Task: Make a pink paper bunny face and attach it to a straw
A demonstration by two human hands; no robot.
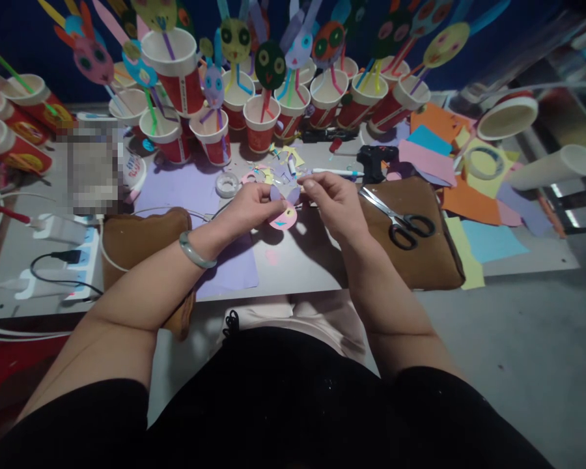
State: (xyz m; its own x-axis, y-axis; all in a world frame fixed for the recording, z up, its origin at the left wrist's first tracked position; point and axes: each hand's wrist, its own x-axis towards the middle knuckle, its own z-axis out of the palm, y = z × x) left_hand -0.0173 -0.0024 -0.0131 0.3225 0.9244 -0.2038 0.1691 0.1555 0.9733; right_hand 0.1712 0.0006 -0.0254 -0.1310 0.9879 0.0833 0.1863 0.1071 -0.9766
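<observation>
A round pink paper face [284,221] with two purple ears, a yellow eye and a blue mouth is held above the table. My left hand [249,208] pinches it at its upper left edge between thumb and finger. Just right of the ears, my right hand [336,203] is closed in a pinch at the fingertips; what is in it is too small to make out. Behind the hands lie a roll of clear tape [227,185], paper scraps [293,159] and a white pen [336,172].
Paper cups [262,124] with straw-mounted paper rabbit heads line the back. Scissors [395,221] lie on a brown cushion [427,264] at the right, beside coloured paper [495,240]. At the left are another brown cushion [144,238] and a power strip [85,260] with cables.
</observation>
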